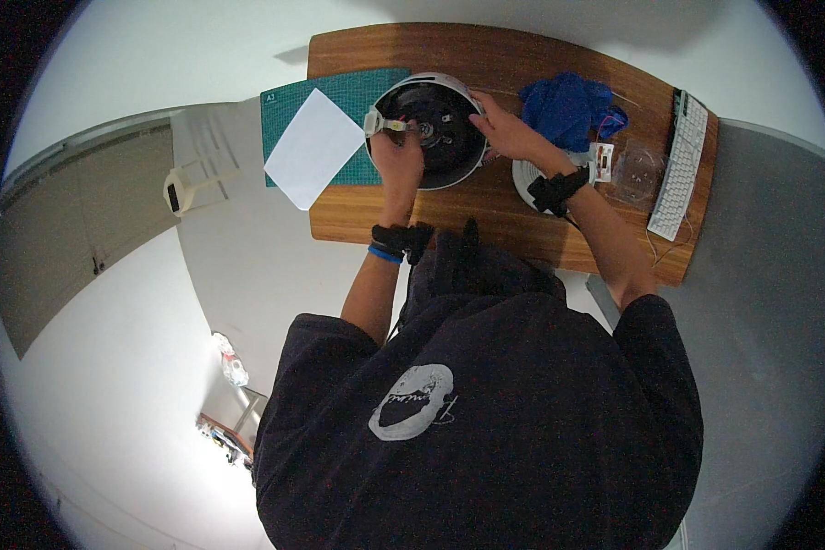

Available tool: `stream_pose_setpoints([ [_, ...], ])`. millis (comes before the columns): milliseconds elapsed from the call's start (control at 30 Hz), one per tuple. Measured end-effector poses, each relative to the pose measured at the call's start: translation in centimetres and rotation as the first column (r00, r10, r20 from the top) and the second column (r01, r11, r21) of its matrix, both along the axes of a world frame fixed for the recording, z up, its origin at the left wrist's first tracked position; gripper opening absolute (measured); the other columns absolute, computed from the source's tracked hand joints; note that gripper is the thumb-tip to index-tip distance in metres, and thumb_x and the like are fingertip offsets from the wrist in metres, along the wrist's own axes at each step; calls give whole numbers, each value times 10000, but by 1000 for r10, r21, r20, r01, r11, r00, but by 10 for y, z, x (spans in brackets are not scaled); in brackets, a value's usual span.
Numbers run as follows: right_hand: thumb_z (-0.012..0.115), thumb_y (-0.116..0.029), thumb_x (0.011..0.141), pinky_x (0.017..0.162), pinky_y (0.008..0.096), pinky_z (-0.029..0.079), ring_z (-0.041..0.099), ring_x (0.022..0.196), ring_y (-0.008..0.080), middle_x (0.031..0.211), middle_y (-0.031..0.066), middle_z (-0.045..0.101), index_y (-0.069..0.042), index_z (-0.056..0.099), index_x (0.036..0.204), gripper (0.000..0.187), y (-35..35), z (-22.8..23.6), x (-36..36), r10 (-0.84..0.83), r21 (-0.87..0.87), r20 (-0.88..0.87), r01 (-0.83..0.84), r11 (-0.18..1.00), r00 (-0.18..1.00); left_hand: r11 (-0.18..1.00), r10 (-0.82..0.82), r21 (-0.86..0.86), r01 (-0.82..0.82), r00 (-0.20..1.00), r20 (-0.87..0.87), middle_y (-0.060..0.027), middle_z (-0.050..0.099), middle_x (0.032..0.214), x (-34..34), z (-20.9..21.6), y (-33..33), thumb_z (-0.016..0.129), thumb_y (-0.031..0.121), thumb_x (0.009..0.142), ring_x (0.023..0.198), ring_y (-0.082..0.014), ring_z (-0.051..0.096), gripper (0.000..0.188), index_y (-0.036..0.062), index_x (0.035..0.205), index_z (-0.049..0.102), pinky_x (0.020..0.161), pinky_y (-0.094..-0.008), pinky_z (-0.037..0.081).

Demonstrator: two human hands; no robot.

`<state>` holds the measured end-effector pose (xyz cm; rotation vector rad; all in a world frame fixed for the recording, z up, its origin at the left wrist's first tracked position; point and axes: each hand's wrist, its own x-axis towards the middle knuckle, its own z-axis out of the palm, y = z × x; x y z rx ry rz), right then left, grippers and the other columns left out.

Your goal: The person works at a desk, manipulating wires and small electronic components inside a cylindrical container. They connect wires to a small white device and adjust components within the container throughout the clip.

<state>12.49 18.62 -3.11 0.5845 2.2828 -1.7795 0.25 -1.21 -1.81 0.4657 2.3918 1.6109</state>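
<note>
A round appliance housing [445, 172] with a white outer wall and a dark interior sits on the wooden table, open side up. Metal fittings show around its middle. My left hand [400, 165] reaches over its near left rim, fingers bent together inside. Beside those fingertips, a small whitish part [373, 122] with a yellowish strip crosses the left rim; whether the fingers grip it is unclear. My right hand [509, 131] holds the right rim, its fingers over the edge. What lies under the left fingers is hidden.
Left of the housing, a white sheet [312, 147] lies on a green cutting mat [280, 105]. To the right are a blue cloth [559, 108], a white round part [528, 181] partly behind my right arm, a clear plastic package [638, 172] and a white keyboard [678, 170]. A cream stool [176, 190] stands left.
</note>
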Motion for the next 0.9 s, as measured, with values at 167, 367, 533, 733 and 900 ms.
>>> stream_pose_setpoints([
  [167,425,-285,1116,753,427,668,645,1202,369,1535,286,426,-130,178,1617,580,0,11,-1,28,116,-23,-25,993,999,990,14,-138,-10,1000,28,-182,699,943,7,32,16,728,125,945,868,-305,700,259,-33,1078,571,800,-406,544],
  [367,431,-300,1117,1069,469,503,561,1321,398,1563,253,428,-147,226,1609,554,-6,28,-4,-53,-105,80,62,993,995,989,39,-139,-51,995,-89,-148,699,939,1,24,9,756,183,921,865,-295,684,288,-6,1058,588,807,-421,529],
  [533,446,-300,1107,979,488,562,581,1283,427,1547,276,426,-85,218,1596,580,-2,25,-2,0,30,28,-1,1000,1000,992,48,-118,-49,999,-10,-160,691,989,3,18,8,754,172,919,896,-302,680,309,-10,1095,576,835,-423,524],
  [733,425,-292,1114,861,466,631,624,1227,401,1523,262,458,-133,230,1592,541,-1,25,-3,-20,-52,44,22,998,999,991,62,-121,-64,998,-27,-155,658,979,1,-7,-5,720,157,955,891,-259,681,322,-32,1130,528,741,-390,580],
  [900,411,-291,1118,803,454,665,652,1183,380,1506,251,478,-176,228,1594,523,-1,21,-5,-10,-49,81,14,999,997,998,28,-52,-29,999,-17,-153,622,996,-5,-30,-14,708,143,970,856,-224,680,326,-29,1126,480,638,-357,618],
])
